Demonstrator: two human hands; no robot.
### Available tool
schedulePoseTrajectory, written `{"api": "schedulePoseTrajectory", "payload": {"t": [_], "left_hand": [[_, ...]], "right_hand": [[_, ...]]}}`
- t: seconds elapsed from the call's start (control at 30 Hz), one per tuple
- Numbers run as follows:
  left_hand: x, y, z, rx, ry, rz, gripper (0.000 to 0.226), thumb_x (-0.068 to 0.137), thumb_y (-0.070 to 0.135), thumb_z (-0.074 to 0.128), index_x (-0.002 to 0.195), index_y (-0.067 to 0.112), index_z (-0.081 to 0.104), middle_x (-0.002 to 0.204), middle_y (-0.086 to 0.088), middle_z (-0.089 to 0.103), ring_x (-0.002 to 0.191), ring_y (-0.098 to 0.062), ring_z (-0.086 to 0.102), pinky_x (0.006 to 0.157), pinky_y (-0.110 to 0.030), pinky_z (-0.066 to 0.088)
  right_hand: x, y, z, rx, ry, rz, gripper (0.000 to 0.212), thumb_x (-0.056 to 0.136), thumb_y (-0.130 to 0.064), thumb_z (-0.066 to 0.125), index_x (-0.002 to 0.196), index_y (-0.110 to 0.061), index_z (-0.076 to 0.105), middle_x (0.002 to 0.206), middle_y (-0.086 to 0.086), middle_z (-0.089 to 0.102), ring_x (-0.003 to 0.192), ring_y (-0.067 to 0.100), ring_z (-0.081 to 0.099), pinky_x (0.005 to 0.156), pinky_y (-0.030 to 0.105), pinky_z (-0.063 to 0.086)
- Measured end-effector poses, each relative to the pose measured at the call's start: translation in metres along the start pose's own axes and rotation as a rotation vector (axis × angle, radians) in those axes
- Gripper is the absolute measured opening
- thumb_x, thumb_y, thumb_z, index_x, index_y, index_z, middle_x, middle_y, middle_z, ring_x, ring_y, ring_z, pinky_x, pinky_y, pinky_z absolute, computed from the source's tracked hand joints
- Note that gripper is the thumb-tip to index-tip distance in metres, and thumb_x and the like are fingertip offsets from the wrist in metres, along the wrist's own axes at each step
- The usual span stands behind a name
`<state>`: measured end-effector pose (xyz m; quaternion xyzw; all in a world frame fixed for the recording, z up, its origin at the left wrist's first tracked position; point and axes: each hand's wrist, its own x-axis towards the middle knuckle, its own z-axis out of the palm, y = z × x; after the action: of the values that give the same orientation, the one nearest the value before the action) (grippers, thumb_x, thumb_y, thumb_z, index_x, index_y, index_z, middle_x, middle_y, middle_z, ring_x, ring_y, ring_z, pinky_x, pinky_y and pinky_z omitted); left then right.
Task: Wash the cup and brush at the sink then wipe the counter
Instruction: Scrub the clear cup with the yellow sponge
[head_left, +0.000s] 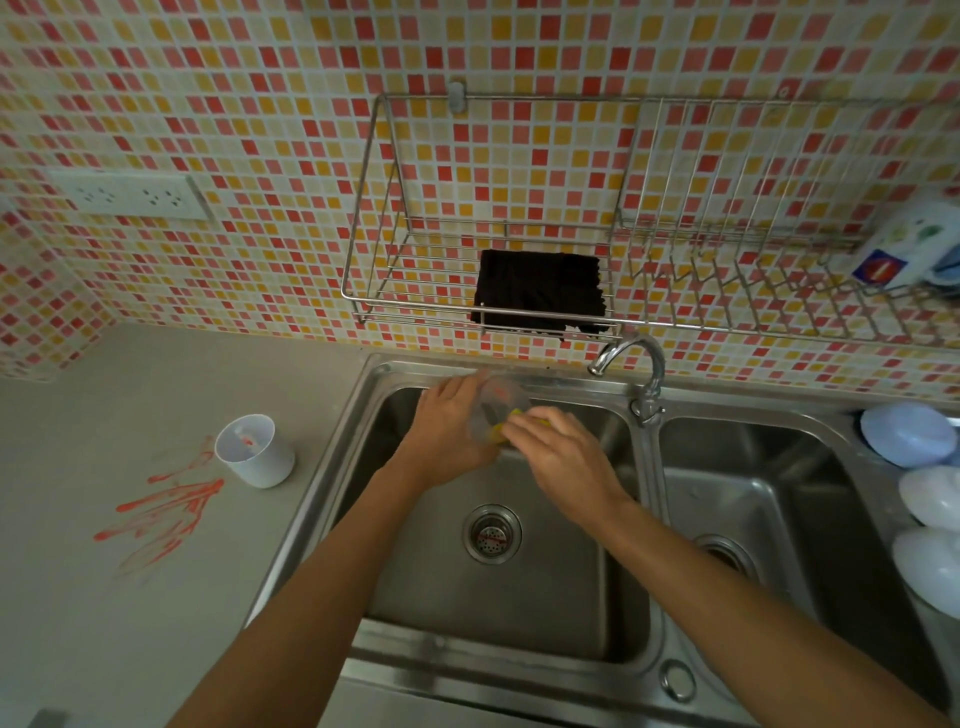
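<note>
Mosaic-tile wall in red, orange and yellow behind a double steel sink (332, 467) set into a grey tabletop (104, 597).

Left hand (449, 434) grip: fingers wrapped around a clear cup (496, 400), held tilted over the back of the left basin. Right hand (563, 460) grip: fingers curled onto something yellow (511, 415) pressed at the cup's mouth; sponge or brush head, can't tell, motion blur. Both hands nearly touching, over the left basin.

Outward from there: drain strainer (492, 533) below the hands, basin looks dry. Faucet (631, 358) sits at the divider between basins, spout pointing left, just right of the cup.

Second cup, white (254, 451), upright on the tabletop left of the sink, red residue inside. Red smears (166, 512) on the tabletop just beside and in front of it.

Wire rack (519, 208) on the wall above the sink, black cloth (540, 291) draped over its front rail. Pale rounded items (906, 434) on the right sink edge.
</note>
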<state>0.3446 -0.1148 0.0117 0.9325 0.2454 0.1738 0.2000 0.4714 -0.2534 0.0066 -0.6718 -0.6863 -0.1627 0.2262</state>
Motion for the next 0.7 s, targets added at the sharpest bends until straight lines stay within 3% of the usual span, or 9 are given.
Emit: {"api": "schedulePoseTrajectory", "payload": {"t": [0.1,0.23,0.33,0.4,0.5,0.6,0.7], "left_hand": [[-0.005,0.005,0.008,0.046,0.135,-0.108,0.096,0.062,0.066,0.063,0.14,0.016,0.035,0.136,-0.007,0.044,0.125,-0.024,0.039,0.101,-0.041,0.038],[-0.009,0.007,0.009,0.089,0.232,-0.177,0.086,0.063,0.06,0.069,0.134,0.018,0.042,0.128,-0.004,0.047,0.119,-0.022,0.041,0.095,-0.041,0.04],[-0.007,-0.003,-0.002,0.048,0.238,-0.055,0.08,0.065,0.059,0.063,0.131,0.018,0.045,0.126,-0.002,0.051,0.117,-0.021,0.045,0.095,-0.038,0.041],[-0.004,-0.008,-0.008,0.038,0.222,0.073,0.073,0.067,0.049,0.07,0.128,0.016,0.045,0.125,-0.002,0.053,0.116,-0.02,0.048,0.097,-0.034,0.04],[-0.002,-0.008,-0.012,0.009,0.143,0.147,0.068,0.068,0.027,0.079,0.126,0.014,0.047,0.124,-0.004,0.055,0.115,-0.022,0.049,0.099,-0.034,0.041],[-0.004,-0.003,-0.009,0.0,0.065,0.163,0.066,0.069,0.027,0.078,0.127,0.014,0.049,0.124,-0.003,0.055,0.116,-0.02,0.047,0.101,-0.035,0.04],[-0.004,-0.001,-0.009,-0.083,0.055,0.116,0.069,0.067,0.022,0.077,0.129,0.017,0.047,0.126,-0.001,0.053,0.118,-0.018,0.045,0.102,-0.031,0.038]], "right_hand": [[0.003,-0.004,0.006,0.008,0.046,0.028,0.029,0.083,-0.005,0.054,0.106,-0.011,0.07,0.11,0.001,0.07,0.103,0.022,0.06,0.077,0.036,0.054],[0.006,-0.013,0.005,0.093,0.024,0.056,0.033,0.081,-0.001,0.069,0.112,-0.011,0.068,0.114,0.001,0.067,0.107,0.02,0.057,0.085,0.034,0.051],[0.008,-0.02,-0.006,0.373,-0.004,0.156,0.032,0.091,-0.006,0.06,0.122,-0.011,0.064,0.12,0.002,0.059,0.108,0.015,0.055,0.094,0.027,0.046],[0.009,-0.022,-0.011,0.447,-0.06,0.158,0.036,0.093,-0.005,0.055,0.127,-0.013,0.061,0.122,0.002,0.058,0.108,0.014,0.056,0.094,0.024,0.046],[0.011,-0.012,-0.008,0.258,-0.18,0.031,0.041,0.083,0.001,0.064,0.121,-0.015,0.066,0.115,0.002,0.065,0.104,0.02,0.059,0.085,0.034,0.051],[0.024,0.005,-0.011,-0.081,-0.247,-0.149,0.037,0.075,-0.002,0.069,0.107,-0.019,0.071,0.107,-0.001,0.066,0.104,0.021,0.058,0.081,0.038,0.045],[0.027,0.008,-0.014,-0.193,-0.202,-0.144,0.03,0.077,-0.004,0.061,0.104,-0.016,0.07,0.107,-0.002,0.065,0.106,0.019,0.056,0.083,0.037,0.04]]}}
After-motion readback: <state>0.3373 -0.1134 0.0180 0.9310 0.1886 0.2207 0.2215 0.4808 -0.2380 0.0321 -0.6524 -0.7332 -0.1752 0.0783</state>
